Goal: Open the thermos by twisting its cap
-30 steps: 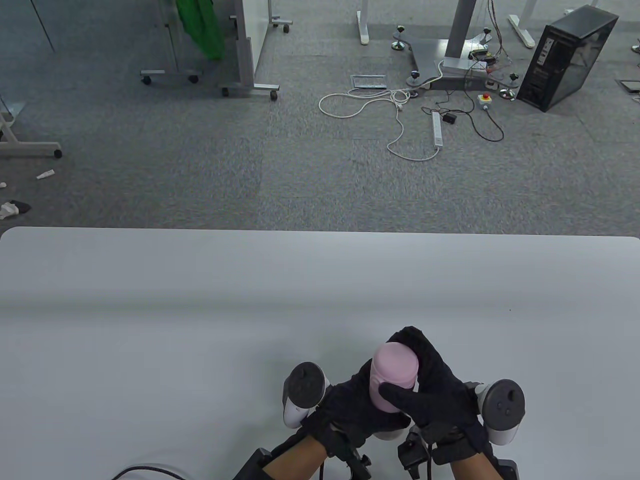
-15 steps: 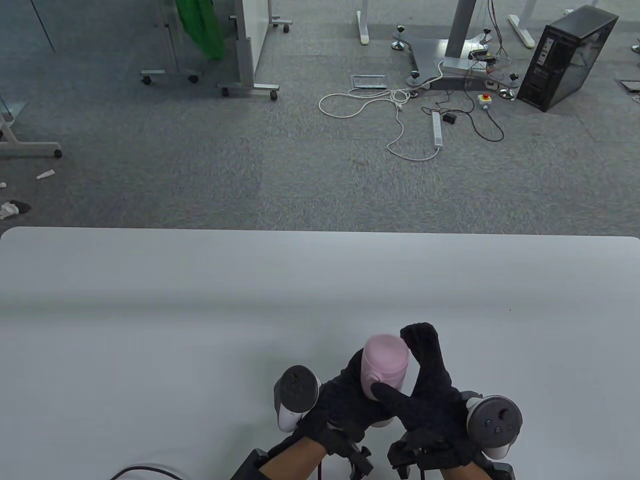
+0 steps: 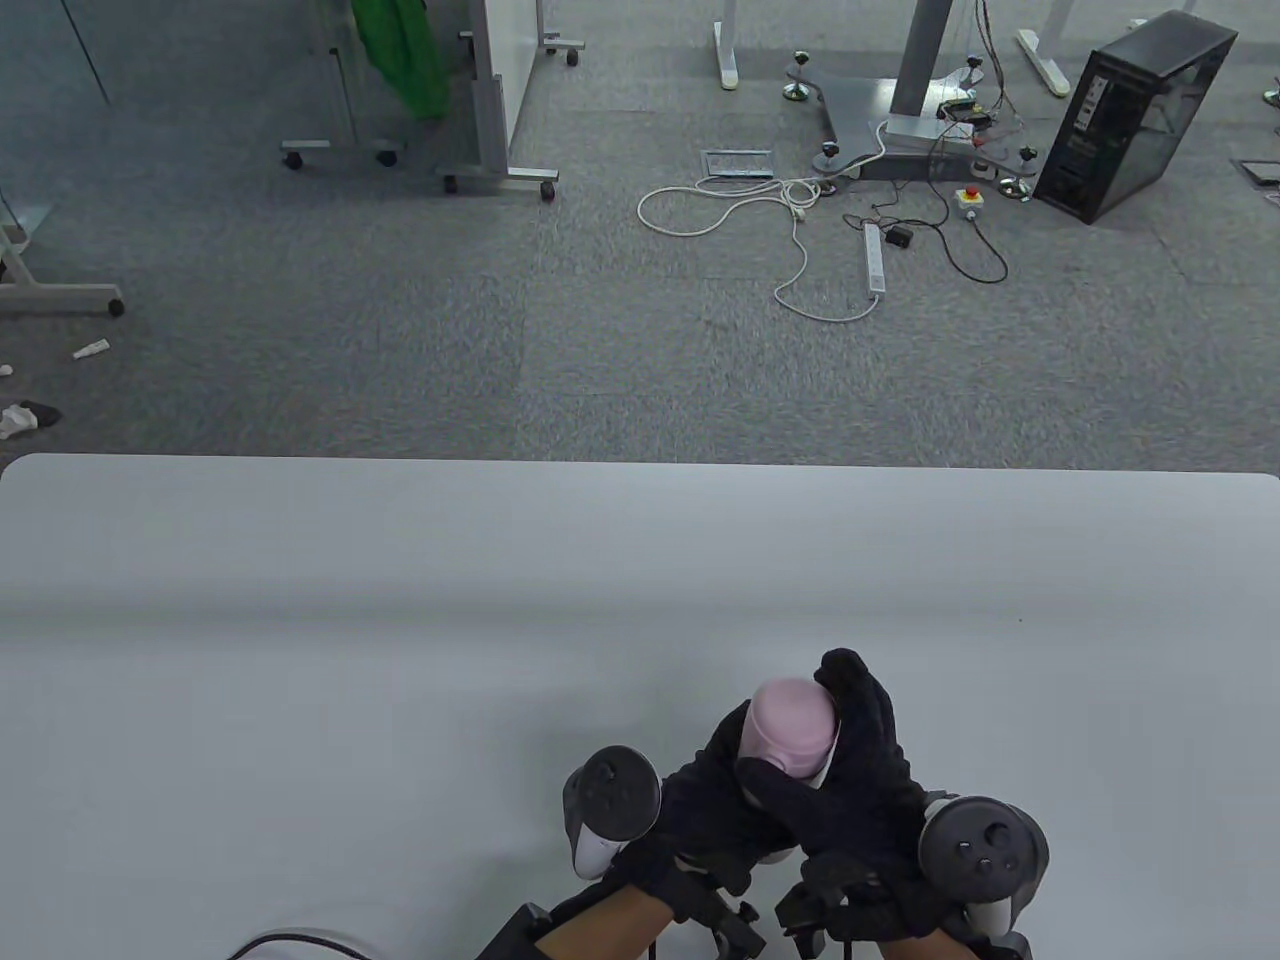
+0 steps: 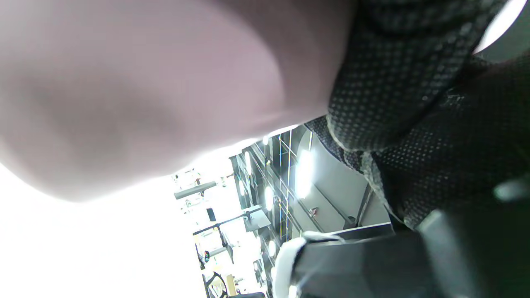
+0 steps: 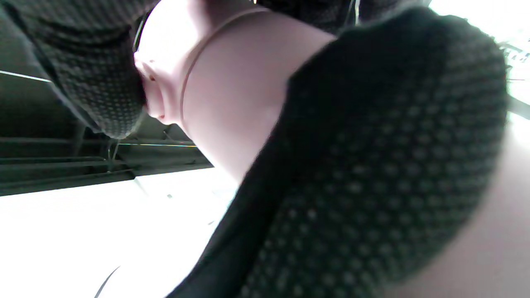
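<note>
A pink thermos (image 3: 787,722) stands near the table's front edge, held between both hands. My left hand (image 3: 715,800) wraps its lower body from the left. My right hand (image 3: 845,775) grips the pink cap, fingers round the far side and thumb across the near side. In the left wrist view the pink body (image 4: 136,91) fills the upper left, with gloved fingers (image 4: 385,74) against it. In the right wrist view the cap (image 5: 232,99) shows its seam line, with the gloved thumb (image 5: 372,165) pressed on it. The thermos base is hidden by my hands.
The white table (image 3: 400,620) spreads to the left and beyond the hands. A black cable (image 3: 290,940) lies at the front edge. Past the table's far edge is grey carpet with cables (image 3: 800,230) and a computer tower (image 3: 1135,115).
My right hand has shifted its hold round the cap, its fingers moving from spread to closed over the far side. The thermos tilted left, then came back. Both trackers shifted slightly.
</note>
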`<state>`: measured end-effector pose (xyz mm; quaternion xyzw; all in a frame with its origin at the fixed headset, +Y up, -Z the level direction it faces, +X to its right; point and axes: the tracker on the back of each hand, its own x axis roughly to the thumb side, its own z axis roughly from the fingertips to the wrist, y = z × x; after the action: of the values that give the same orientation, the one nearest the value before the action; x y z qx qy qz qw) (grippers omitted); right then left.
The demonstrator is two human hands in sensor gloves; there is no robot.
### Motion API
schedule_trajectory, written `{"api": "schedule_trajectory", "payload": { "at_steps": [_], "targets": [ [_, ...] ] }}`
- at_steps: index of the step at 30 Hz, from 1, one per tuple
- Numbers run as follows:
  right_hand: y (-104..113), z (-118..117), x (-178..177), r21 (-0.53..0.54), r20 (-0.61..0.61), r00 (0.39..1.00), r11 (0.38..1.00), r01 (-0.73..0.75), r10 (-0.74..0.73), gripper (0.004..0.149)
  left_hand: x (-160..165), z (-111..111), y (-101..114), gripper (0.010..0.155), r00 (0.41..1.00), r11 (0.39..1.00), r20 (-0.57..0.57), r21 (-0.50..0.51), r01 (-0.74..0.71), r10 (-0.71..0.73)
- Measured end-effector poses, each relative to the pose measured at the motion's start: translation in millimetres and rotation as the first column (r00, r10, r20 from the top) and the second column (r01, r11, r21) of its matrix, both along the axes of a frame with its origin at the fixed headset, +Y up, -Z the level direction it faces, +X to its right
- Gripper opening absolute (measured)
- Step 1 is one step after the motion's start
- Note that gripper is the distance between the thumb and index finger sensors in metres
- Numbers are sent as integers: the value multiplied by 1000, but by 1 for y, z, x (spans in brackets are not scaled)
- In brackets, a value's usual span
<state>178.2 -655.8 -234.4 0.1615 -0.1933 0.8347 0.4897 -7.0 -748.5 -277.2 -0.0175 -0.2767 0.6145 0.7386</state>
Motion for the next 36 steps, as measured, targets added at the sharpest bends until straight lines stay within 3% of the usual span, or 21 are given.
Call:
{"api": "schedule_trajectory", "payload": {
  "at_steps": [3, 9, 20, 27, 36],
  "targets": [
    [1, -3, 6, 16, -29, 999, 1000, 23, -23, 102, 0, -2, -2, 114, 999, 1000, 46, -13, -15, 15],
    [1, -15, 13, -77, -252, 952, 985, 157, -172, 96, 0, -2, -1, 114, 997, 999, 56, -15, -47, 48],
    [1, -10, 8, -41, -129, 990, 998, 51, -56, 102, -8, -2, -3, 113, 998, 998, -23, -24, -61, 61],
    [-1, -9, 3, -22, -122, 992, 999, 27, -29, 101, -6, -1, -2, 113, 998, 998, -31, -24, -59, 58],
    [-5, -20, 11, -101, -280, 940, 980, 172, -194, 92, -8, 0, 0, 113, 998, 997, 4, -25, -66, 66]
  ]
}}
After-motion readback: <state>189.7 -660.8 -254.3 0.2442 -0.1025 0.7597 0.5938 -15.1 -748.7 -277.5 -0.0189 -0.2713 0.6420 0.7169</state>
